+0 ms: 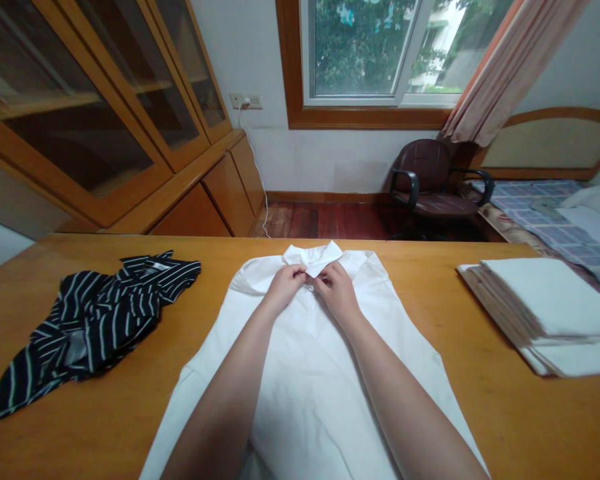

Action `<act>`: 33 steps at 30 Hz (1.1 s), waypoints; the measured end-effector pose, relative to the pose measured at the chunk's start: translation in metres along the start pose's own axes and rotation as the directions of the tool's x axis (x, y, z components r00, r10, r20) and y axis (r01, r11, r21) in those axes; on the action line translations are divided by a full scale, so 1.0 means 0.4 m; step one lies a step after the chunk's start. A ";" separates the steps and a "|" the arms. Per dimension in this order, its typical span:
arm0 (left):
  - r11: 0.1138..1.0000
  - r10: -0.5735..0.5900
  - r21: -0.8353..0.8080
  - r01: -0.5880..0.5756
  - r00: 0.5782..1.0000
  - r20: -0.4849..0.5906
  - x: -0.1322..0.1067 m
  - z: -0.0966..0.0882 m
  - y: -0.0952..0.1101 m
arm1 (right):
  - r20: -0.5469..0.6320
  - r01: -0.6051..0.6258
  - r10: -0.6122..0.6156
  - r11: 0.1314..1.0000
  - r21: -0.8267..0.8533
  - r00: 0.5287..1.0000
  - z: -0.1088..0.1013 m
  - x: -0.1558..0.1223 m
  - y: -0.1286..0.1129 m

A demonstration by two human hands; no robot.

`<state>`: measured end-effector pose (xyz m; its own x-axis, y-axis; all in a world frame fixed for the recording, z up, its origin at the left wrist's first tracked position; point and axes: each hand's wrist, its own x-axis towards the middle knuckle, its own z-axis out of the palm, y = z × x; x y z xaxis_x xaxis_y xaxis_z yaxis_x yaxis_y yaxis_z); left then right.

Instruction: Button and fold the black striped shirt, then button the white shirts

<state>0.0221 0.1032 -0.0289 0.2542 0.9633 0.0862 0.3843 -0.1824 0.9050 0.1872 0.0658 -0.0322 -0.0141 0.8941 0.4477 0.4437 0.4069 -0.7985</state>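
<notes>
A white collared shirt (300, 373) lies spread front side up on the wooden table, its collar (313, 257) toward the far edge. At the neck opening, just below the collar, my left hand (286, 287) pinches the fabric with thumb and forefinger. My right hand (336, 287) has its fingers bent and pinched on the other side of the opening, close to the left hand. Small buttons show faintly down the placket below the hands. Both forearms reach across the shirt body and cover parts of it.
A crumpled black-and-white striped garment (115, 313) lies at the left of the wooden table (420, 287). Stacked at the right are folded white cloths or boards (545, 300). Beyond the table stand a glass-front cabinet (145, 87), an office chair (425, 177) and a bed (570, 220).
</notes>
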 end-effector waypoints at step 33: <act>0.976 -0.075 -0.195 0.092 0.993 0.089 0.001 -0.011 -0.004 | 0.038 -0.077 0.081 0.992 -0.101 0.996 0.011 -0.009 -0.029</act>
<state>0.0175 0.1046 -0.0283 0.3024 0.9530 -0.0196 0.2252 -0.0514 0.9730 0.1781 0.0586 -0.0263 -0.0126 0.9307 0.3657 0.5319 0.3159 -0.7857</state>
